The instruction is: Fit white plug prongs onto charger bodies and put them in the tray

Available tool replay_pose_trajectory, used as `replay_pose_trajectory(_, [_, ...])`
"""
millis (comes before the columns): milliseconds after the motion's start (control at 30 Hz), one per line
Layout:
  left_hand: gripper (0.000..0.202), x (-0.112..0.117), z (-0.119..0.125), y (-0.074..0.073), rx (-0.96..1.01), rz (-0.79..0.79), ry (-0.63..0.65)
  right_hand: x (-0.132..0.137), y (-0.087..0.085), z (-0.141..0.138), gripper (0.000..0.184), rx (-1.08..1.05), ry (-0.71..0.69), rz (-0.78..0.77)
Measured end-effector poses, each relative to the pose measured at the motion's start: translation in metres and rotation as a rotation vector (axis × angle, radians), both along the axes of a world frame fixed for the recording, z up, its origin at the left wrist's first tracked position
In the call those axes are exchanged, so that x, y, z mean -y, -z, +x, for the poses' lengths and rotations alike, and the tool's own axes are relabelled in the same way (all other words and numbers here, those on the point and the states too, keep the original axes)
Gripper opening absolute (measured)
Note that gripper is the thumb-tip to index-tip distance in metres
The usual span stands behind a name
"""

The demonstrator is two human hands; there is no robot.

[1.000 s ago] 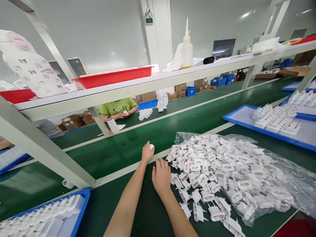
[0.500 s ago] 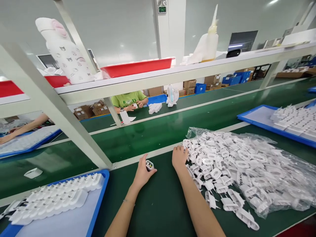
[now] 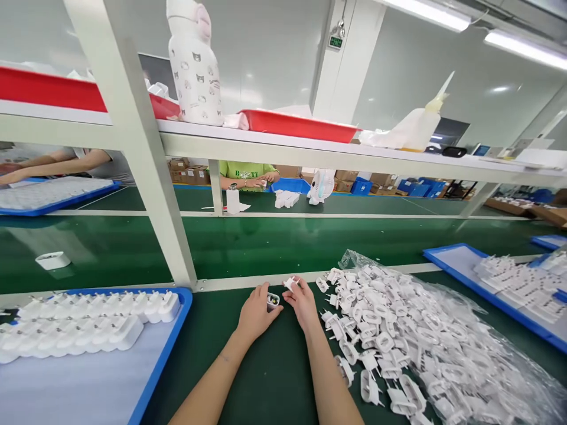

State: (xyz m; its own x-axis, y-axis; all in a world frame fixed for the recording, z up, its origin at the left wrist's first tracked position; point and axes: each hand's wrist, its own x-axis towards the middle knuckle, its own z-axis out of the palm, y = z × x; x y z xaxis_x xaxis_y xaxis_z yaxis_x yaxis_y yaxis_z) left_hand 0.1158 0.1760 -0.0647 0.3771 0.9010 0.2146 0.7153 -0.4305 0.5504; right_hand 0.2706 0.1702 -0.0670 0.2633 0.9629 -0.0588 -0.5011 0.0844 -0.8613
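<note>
My left hand (image 3: 256, 311) is closed around a small white charger shell (image 3: 273, 301) with its open end facing up. My right hand (image 3: 302, 301) pinches a white plug piece (image 3: 290, 283) just to the right of that shell, the two hands almost touching. Both rest on the green bench mat (image 3: 266, 378). A big heap of white plug pieces (image 3: 398, 330) lies on a clear plastic bag to the right of my right hand.
A blue tray (image 3: 163, 348) holding rows of white charger bodies sits at my left. A white frame post (image 3: 146, 153) rises ahead, with a shelf carrying red trays above. Beyond runs a green conveyor (image 3: 283, 236) with one white part (image 3: 52, 260); other people work opposite. Another blue tray (image 3: 460, 260) lies at right.
My right hand left the heap with a plug piece and came left to meet my left hand, which still grips the shell. The view swung left and up.
</note>
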Motion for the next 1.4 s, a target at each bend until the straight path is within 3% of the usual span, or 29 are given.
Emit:
replay_pose_trajectory(67, [0.058, -0.001, -0.003, 0.001, 0.047, 0.028, 0.154, 0.002, 0.008, 0.002, 0.042, -0.069, -0.006, 0.008])
replay_pose_trajectory(133, [0.065, -0.003, -0.01, 0.001, 0.123, 0.016, 0.23, 0.005, 0.01, 0.005, 0.039, -0.082, -0.023, 0.036])
replay_pose_trajectory(267, [0.073, -0.007, -0.019, 0.002, 0.242, -0.097, 0.155, 0.007, 0.008, 0.008, 0.031, 0.144, 0.009, 0.066])
replay_pose_trajectory(467, [0.044, -0.009, -0.021, -0.009, 0.364, -0.284, 0.264, 0.008, -0.002, -0.005, 0.023, 0.437, -0.02, 0.158])
replay_pose_trajectory(633, [0.046, -0.008, -0.02, -0.014, 0.39, -0.329, 0.264, 0.016, -0.013, -0.014, 0.022, 0.954, -0.101, 0.293])
replay_pose_trajectory(933, [0.041, -0.01, -0.02, -0.01, 0.381, -0.301, 0.291, 0.024, -0.028, -0.014, 0.021, 1.339, -0.12, 0.193])
replay_pose_trajectory(1267, [0.037, -0.01, -0.021, -0.006, 0.294, -0.231, 0.257, 0.029, -0.034, -0.016, 0.022, 1.53, -0.119, 0.142])
replay_pose_trajectory(1400, [0.03, -0.012, -0.025, -0.009, 0.433, -0.296, 0.368, 0.026, -0.036, -0.013, 0.023, 1.481, -0.149, 0.135])
